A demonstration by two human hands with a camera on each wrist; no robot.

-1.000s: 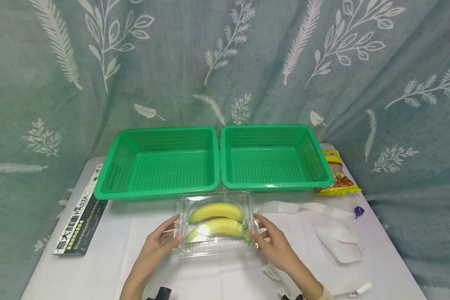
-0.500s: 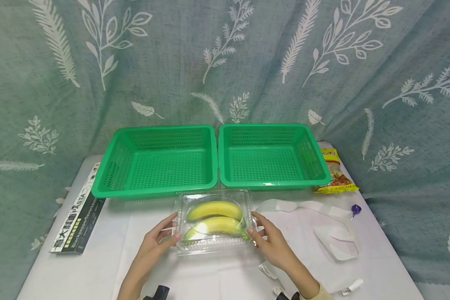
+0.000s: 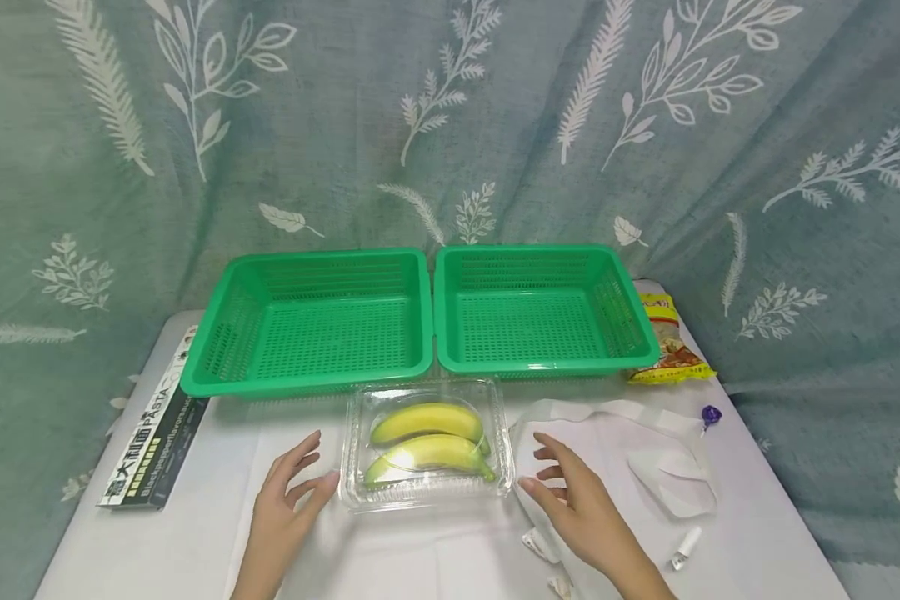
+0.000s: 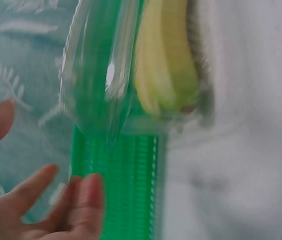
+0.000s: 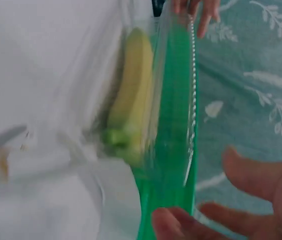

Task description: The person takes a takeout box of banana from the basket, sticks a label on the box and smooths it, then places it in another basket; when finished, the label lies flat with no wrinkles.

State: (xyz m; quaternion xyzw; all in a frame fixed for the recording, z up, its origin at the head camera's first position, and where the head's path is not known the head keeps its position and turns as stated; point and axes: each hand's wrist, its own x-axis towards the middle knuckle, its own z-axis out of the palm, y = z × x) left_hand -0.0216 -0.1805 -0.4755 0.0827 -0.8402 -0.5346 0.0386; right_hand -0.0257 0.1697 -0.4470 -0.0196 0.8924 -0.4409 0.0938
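A clear plastic clamshell box lies on the white table in front of two green baskets. It contains two bananas and looks shut. My left hand is beside its left end, fingers loosely bent and holding nothing. Off its right end is my right hand, also apart from the box, with the thumb and fingers spread. The left wrist view shows the left hand with a gap between it and the blurred box. In the right wrist view, the right hand is likewise free of it.
The left basket and right basket stand side by side at the back. A pasta box lies left. At right are a yellow food packet, purple lollipop, white strip-like material and small white tube.
Both hands have let go of the clamshell box and drawn outward, the left hand to the left, the right hand to the right. The box stays in place on the table.
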